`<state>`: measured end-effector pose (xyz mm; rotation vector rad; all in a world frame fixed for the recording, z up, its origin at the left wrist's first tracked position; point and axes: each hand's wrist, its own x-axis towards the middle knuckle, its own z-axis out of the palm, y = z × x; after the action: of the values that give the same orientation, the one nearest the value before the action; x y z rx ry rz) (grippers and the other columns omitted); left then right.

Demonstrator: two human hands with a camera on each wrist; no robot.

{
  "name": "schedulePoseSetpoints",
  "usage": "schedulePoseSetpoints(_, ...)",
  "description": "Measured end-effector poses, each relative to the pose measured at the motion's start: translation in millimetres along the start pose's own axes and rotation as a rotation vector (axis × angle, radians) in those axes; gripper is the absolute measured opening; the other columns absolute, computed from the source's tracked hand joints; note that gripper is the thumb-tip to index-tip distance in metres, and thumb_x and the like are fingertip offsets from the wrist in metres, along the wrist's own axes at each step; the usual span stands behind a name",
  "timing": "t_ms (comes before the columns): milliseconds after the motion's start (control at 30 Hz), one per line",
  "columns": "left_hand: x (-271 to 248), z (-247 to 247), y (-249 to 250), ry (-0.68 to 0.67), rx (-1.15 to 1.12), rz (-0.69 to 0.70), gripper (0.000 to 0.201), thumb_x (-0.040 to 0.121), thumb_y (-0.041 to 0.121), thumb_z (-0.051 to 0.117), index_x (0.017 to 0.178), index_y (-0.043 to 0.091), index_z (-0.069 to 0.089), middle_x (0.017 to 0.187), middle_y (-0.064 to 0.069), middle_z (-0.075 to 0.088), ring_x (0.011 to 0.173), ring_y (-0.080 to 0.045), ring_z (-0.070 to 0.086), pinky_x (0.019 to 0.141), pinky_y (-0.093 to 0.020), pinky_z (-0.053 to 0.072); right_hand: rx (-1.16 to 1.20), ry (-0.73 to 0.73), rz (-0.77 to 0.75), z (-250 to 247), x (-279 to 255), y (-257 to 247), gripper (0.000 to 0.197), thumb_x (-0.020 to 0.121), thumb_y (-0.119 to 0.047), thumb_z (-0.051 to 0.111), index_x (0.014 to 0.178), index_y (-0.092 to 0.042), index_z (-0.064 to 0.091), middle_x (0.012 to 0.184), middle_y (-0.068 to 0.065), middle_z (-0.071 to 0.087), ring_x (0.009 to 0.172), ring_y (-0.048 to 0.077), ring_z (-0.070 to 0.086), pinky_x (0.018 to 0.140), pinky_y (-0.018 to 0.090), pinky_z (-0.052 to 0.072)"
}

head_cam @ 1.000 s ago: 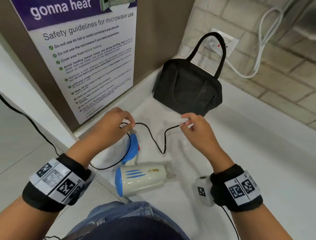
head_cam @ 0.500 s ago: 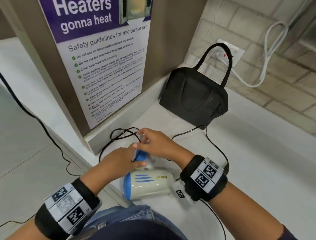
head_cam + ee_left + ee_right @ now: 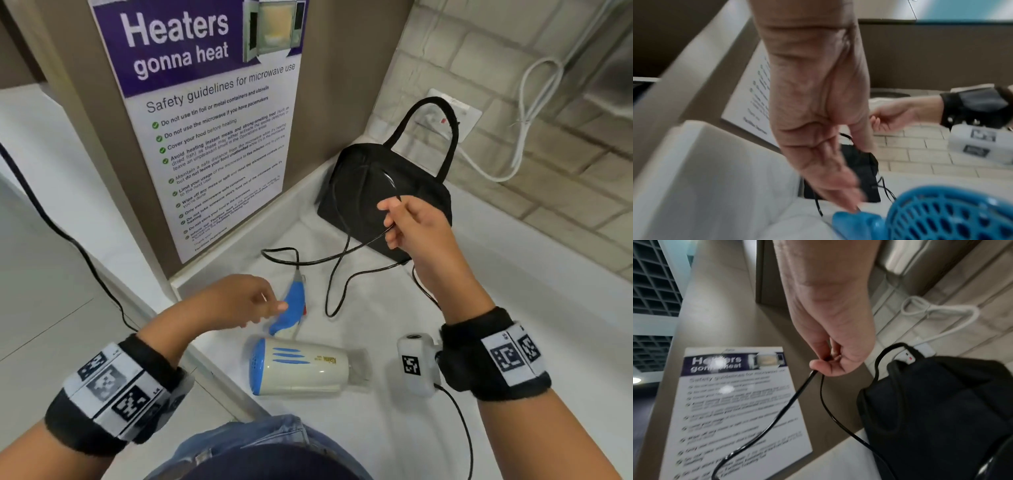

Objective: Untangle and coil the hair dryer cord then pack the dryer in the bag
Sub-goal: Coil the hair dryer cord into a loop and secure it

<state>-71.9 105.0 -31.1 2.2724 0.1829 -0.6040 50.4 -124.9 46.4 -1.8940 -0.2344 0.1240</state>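
A cream and blue hair dryer (image 3: 301, 368) lies on its side on the white counter (image 3: 513, 308), its blue handle (image 3: 291, 308) pointing away from me. Its black cord (image 3: 339, 257) runs in loose crossing loops over the counter. My right hand (image 3: 407, 222) is raised in front of the black bag (image 3: 373, 185) and pinches a loop of cord (image 3: 797, 394) between thumb and fingers (image 3: 818, 365). My left hand (image 3: 246, 301) hovers just left of the handle with relaxed fingers (image 3: 838, 186), holding nothing. The bag stands in the corner, handles up.
A poster with microwave rules (image 3: 212, 137) hangs on the brown panel at the left. A wall socket (image 3: 452, 113) and a white cable (image 3: 527, 120) sit behind the bag on the tiled wall. The counter's front edge (image 3: 212, 363) drops to the floor at left.
My right hand has risen from beside the dryer handle toward the bag, lifting a loop of cord. My left hand has let go and drawn back a little from the handle.
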Motion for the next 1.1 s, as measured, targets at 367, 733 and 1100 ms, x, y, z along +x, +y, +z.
schedulePoseSetpoints(367,103.1,9.3,26.9,0.242,-0.445,0.006,0.041,0.092,0.051,0.044,0.113,0.019,0.058,0.126,-0.002,0.060,0.118,-0.022,0.053,0.104,-0.040,0.039,0.318,0.072,-0.083,-28.9,-13.9,-16.2,0.026,0.096,-0.016,0.051,0.121,-0.011,0.052,0.073,0.000,0.061,0.057,0.010,0.058,0.059,0.021,0.050)
schedulePoseSetpoints(733,73.9,-30.2,50.8,0.300,-0.680,0.188,0.039,0.100,0.044,0.026,0.079,0.015,0.042,0.057,-0.012,0.061,0.078,-0.035,0.069,0.078,-0.039,0.054,0.155,0.085,0.195,-29.9,-6.2,24.5,0.041,0.085,-0.008,0.066,0.126,-0.006,0.055,0.113,0.010,0.066,0.102,0.016,0.067,0.093,0.023,0.050)
schedulePoseSetpoints(1100,29.0,-46.7,120.5,0.285,-0.420,0.309,0.052,0.095,0.054,0.029,0.079,0.012,0.055,0.043,0.001,0.047,0.037,-0.019,0.052,0.060,-0.043,0.057,-0.233,-0.168,-0.340,22.1,-25.5,-47.9,0.037,0.097,-0.028,0.048,0.133,-0.032,0.040,0.128,-0.012,0.049,0.121,-0.007,0.044,0.102,0.013,0.036)
